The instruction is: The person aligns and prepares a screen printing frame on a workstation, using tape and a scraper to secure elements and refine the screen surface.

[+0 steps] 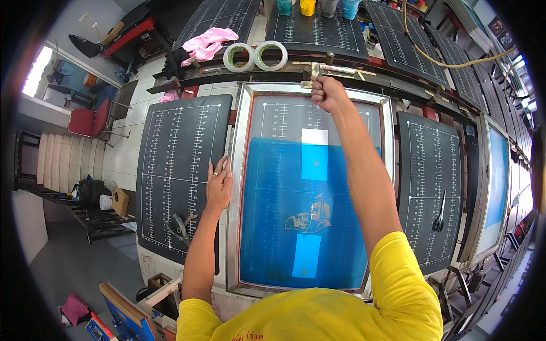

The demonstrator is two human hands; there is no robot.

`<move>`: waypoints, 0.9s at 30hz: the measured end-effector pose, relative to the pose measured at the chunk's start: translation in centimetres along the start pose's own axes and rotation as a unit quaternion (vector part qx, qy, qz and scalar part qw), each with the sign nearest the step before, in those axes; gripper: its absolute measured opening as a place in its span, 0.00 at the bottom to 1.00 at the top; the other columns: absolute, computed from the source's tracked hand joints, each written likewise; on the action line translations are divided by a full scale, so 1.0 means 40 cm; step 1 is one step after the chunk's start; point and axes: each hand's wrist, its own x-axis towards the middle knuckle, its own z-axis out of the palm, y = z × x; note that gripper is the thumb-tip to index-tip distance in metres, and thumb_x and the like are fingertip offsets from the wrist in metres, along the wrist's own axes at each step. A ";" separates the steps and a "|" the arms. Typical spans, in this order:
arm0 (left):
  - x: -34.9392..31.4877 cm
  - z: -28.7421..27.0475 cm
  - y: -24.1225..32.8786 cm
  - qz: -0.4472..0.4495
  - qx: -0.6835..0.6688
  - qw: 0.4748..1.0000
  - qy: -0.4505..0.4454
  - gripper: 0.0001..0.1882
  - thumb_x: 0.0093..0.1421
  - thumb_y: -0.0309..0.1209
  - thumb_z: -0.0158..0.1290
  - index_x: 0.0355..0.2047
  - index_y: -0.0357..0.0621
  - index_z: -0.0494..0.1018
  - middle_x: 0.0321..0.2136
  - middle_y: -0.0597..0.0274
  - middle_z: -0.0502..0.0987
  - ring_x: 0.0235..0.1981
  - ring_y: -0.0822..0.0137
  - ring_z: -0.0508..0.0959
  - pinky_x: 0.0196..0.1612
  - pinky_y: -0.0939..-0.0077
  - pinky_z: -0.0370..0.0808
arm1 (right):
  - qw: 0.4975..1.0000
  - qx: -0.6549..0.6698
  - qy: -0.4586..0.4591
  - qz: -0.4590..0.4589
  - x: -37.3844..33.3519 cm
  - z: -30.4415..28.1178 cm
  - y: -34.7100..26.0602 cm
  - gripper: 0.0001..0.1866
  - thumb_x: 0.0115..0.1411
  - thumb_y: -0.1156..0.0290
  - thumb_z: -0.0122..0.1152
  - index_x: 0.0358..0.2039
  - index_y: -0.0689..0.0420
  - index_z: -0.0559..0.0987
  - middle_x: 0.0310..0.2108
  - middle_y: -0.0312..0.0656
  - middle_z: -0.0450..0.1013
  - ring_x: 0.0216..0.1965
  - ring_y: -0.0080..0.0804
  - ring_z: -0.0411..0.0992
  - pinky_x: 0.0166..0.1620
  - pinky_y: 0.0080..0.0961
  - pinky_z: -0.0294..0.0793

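Observation:
A screen-printing frame (pixel 391 153) with a metal border lies before me, its mesh coated blue over the lower part. A stencil of a vehicle (pixel 311 216) shows in the coating, with white paper (pixel 315 136) near the top. At the frame's far edge my right hand (pixel 329 94) is closed on a metal clamp (pixel 314 73); its fingers partly cover it. My left hand (pixel 218 184) rests with fingers stretched along the frame's left side, beside a black board (pixel 156 148) with white rulings. Nothing shows in that hand.
Two tape rolls (pixel 239 57) and a pink cloth (pixel 209 44) sit on the rail beyond. Scissors (pixel 438 219) lie on the right board, a metal tool (pixel 180 228) on the left one. Ink pots (pixel 307 7) stand at the back; a hose (pixel 449 65) hangs at upper right.

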 end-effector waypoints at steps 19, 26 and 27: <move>-0.001 -0.001 -0.019 0.000 0.004 1.000 -0.006 0.24 0.66 0.34 0.38 0.57 0.30 0.66 0.55 0.43 0.70 0.63 0.54 0.63 0.69 0.50 0.42 | 0.981 0.022 0.129 -0.143 0.014 0.004 0.051 0.10 0.64 0.72 0.44 0.42 0.63 0.70 0.15 0.28 0.54 0.13 0.17 0.48 0.16 0.19 0.46; -0.004 -0.010 -0.008 -0.015 0.008 1.000 -0.010 0.25 0.66 0.35 0.38 0.56 0.28 0.66 0.55 0.44 0.70 0.63 0.55 0.63 0.69 0.51 0.42 | 0.991 0.038 0.089 -0.088 0.002 -0.002 0.033 0.06 0.65 0.70 0.40 0.35 0.55 0.67 0.15 0.27 0.51 0.13 0.16 0.46 0.15 0.19 0.44; -0.004 -0.011 -0.006 -0.017 0.007 1.000 -0.011 0.25 0.66 0.35 0.38 0.56 0.27 0.66 0.54 0.44 0.70 0.63 0.55 0.63 0.69 0.51 0.42 | 0.984 0.059 0.120 -0.114 0.000 -0.002 0.033 0.06 0.66 0.70 0.40 0.35 0.55 0.67 0.15 0.27 0.51 0.13 0.16 0.45 0.15 0.19 0.44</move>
